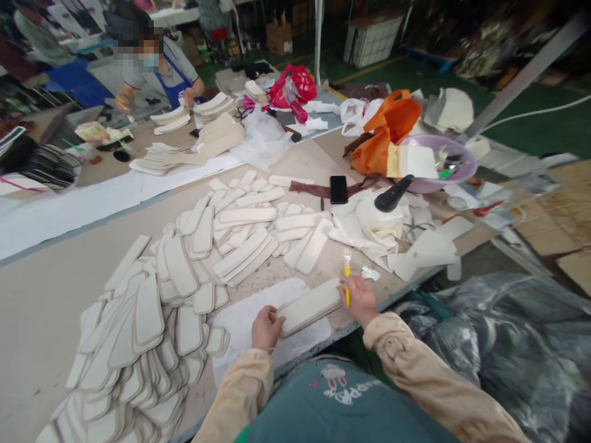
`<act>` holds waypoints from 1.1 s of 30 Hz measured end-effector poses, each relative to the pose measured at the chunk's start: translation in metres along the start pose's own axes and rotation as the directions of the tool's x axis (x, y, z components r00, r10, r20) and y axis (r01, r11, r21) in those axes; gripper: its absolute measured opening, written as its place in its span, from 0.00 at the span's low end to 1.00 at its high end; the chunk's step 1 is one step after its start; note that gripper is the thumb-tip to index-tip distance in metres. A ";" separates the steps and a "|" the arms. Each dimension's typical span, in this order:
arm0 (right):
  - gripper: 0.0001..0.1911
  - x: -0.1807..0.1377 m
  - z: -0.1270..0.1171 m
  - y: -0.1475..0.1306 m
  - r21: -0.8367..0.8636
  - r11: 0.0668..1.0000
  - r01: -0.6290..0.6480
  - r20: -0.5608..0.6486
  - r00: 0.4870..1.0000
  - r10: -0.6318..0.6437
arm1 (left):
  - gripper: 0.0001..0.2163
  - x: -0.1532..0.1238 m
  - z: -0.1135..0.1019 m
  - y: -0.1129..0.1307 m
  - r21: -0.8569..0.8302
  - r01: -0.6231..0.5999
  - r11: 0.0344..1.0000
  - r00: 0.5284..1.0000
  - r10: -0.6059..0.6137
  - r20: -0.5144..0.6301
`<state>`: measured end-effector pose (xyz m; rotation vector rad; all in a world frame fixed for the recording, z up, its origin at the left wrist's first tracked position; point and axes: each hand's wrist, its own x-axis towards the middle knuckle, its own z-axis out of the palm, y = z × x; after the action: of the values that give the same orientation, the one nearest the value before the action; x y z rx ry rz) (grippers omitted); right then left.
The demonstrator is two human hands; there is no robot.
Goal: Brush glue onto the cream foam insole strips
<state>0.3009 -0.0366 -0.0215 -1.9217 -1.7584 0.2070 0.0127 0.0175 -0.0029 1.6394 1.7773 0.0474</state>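
One pale strip (308,306) lies on the white sheet (240,320) at the desk (41,295) edge, your left hand (266,327) clenched on its end, right hand (357,295) gripping the yellow brush (346,280), with many strips (184,277) heaped just beyond, seemingly pending.

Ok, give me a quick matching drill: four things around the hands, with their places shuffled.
1. yellow brush
2. white strip
3. black phone
4. purple basin

a. far right of the table, beside the orange bag
b. in the right hand
c. flat on the table beyond the scattered strips
d. held at its near end by the left hand

Pairs: 1-b, 2-d, 3-c, 4-a
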 end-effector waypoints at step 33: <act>0.17 0.011 -0.027 -0.024 0.572 0.820 -0.011 0.110 0.992 -0.064 | 0.13 -0.032 -0.050 0.054 -0.750 -0.069 0.658 0.987 0.155 0.045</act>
<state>0.2932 -0.0327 0.0155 -1.4617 -1.5564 0.7711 0.0325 0.0210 0.0747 1.0941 1.2888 0.6594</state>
